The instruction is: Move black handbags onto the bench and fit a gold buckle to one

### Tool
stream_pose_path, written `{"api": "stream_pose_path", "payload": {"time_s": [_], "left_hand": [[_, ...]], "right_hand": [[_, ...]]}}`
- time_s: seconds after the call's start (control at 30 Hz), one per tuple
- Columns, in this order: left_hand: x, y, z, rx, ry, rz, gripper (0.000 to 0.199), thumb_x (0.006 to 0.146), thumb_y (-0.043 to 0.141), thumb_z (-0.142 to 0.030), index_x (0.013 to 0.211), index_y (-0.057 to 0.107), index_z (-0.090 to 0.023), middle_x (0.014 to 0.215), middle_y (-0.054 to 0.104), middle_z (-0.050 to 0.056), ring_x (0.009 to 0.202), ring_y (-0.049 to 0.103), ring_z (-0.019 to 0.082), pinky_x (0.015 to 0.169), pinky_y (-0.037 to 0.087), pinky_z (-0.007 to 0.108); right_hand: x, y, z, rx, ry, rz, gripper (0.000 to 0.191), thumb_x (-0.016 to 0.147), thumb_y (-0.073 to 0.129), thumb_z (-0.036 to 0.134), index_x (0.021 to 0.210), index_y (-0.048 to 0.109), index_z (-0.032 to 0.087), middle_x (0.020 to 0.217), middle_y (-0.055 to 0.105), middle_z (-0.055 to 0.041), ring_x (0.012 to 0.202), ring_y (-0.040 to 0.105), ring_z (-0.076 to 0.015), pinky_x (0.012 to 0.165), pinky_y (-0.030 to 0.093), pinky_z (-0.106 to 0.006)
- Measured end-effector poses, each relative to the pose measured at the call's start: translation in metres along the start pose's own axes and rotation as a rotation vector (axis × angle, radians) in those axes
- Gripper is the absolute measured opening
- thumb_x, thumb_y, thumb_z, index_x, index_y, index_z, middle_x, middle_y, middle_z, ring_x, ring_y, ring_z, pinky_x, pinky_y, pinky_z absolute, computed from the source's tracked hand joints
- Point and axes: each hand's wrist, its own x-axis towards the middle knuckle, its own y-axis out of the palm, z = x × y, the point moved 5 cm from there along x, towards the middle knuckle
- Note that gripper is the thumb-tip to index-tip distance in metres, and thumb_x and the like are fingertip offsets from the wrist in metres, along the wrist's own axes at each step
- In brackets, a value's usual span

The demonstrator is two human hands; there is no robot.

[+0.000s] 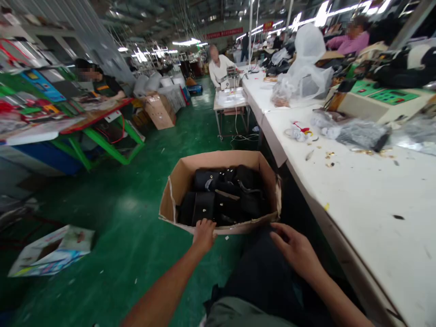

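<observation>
An open cardboard box (221, 159) stands on the green floor in front of me, holding several black bags (204, 206) with small metal studs. My left hand (204, 235) is at the box's near rim, its fingers bent over the edge and closed on it. Near the box's right front corner is my right hand (296, 247), fingers apart and nothing in it, above my dark-clothed leg.
A long white table (354, 204) runs along the right, bearing plastic bags (361, 131) and scraps. Left are a green-framed workbench (112, 147) and a small open carton (61, 250). A person in white (221, 68) works at a machine ahead; others sit at both sides.
</observation>
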Motion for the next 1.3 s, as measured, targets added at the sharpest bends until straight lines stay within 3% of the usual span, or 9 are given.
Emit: {"api": "stream_pose_path", "payload": {"time_s": [0.1,0.2,0.5,0.6,0.73,0.87,1.03,1.17,1.3], "left_hand": [[0.013,-0.001,0.023,0.073,0.013,0.161,0.022,0.095,0.057,-0.026,0.101,0.072,-0.011,0.101,0.067,0.014,0.110,0.059,0.029,0.103,0.040,0.051],[0.016,0.005,0.020,0.111,0.115,0.274,0.021,0.096,0.056,-0.026,0.093,0.071,-0.011,0.098,0.068,0.012,0.104,0.063,0.025,0.098,0.045,0.047],[0.011,0.083,-0.102,-0.077,0.264,0.415,0.025,0.089,0.051,-0.017,0.094,0.075,-0.010,0.098,0.070,0.020,0.097,0.067,0.032,0.089,0.048,0.047],[0.021,0.088,-0.116,-0.263,0.238,0.427,0.022,0.084,0.060,-0.026,0.091,0.077,-0.016,0.094,0.071,0.017,0.095,0.067,0.034,0.087,0.048,0.044],[0.053,0.081,-0.077,-0.545,0.040,0.404,0.040,0.074,0.075,-0.051,0.101,0.077,-0.021,0.092,0.073,0.007,0.085,0.068,0.025,0.080,0.051,0.033],[0.107,0.066,0.013,-0.608,-0.455,0.119,0.069,0.093,0.052,-0.056,0.142,0.054,-0.007,0.129,0.063,0.019,0.114,0.064,0.026,0.097,0.048,0.033],[0.160,0.046,0.097,-0.519,-0.851,-0.088,0.085,0.094,0.051,-0.061,0.151,0.037,0.000,0.151,0.042,0.025,0.139,0.045,0.033,0.116,0.034,0.040],[0.199,0.055,0.101,-0.573,-0.849,-0.007,0.078,0.091,0.057,-0.064,0.143,0.050,-0.006,0.140,0.056,0.019,0.132,0.054,0.030,0.111,0.040,0.035],[0.238,0.076,0.083,-0.615,-0.792,0.012,0.070,0.087,0.061,-0.068,0.131,0.060,-0.014,0.126,0.066,0.012,0.119,0.062,0.026,0.102,0.046,0.032]], "right_hand": [[0.016,0.036,0.004,-0.043,-0.040,0.164,0.043,0.092,0.055,0.048,0.122,0.069,0.021,0.106,0.068,-0.0047,0.094,0.064,-0.0186,0.088,0.048,-0.032],[0.022,0.061,0.003,-0.043,-0.036,0.276,0.040,0.093,0.054,0.044,0.122,0.069,0.020,0.106,0.067,-0.0046,0.094,0.063,-0.0180,0.088,0.047,-0.032],[0.050,0.060,-0.042,-0.073,0.104,0.189,0.043,0.093,0.053,0.045,0.123,0.068,0.019,0.111,0.067,-0.0059,0.100,0.063,-0.0193,0.092,0.046,-0.034],[0.073,0.062,-0.057,-0.067,0.102,0.170,0.043,0.093,0.053,0.047,0.122,0.068,0.018,0.106,0.066,-0.0064,0.097,0.062,-0.0197,0.091,0.046,-0.035],[0.117,0.061,-0.082,-0.099,0.134,0.126,0.047,0.091,0.054,0.044,0.127,0.064,0.016,0.110,0.064,-0.0088,0.096,0.063,-0.0194,0.091,0.049,-0.034],[0.182,0.058,-0.106,-0.195,0.187,0.129,0.057,0.091,0.055,0.043,0.140,0.055,0.014,0.130,0.058,-0.0115,0.108,0.063,-0.0191,0.095,0.050,-0.030],[0.272,0.073,-0.124,-0.336,0.187,0.204,0.083,0.080,0.068,0.051,0.153,0.043,0.017,0.151,0.044,-0.0115,0.134,0.047,-0.0293,0.111,0.039,-0.042],[0.321,0.108,-0.142,-0.443,0.204,0.310,0.101,0.074,0.072,0.053,0.159,0.033,0.018,0.162,0.029,-0.0127,0.144,0.031,-0.0368,0.112,0.031,-0.059],[0.355,0.136,-0.166,-0.518,0.182,0.386,0.102,0.072,0.075,0.049,0.160,0.033,0.020,0.164,0.023,-0.0095,0.151,0.015,-0.0367,0.117,0.017,-0.061]]}}
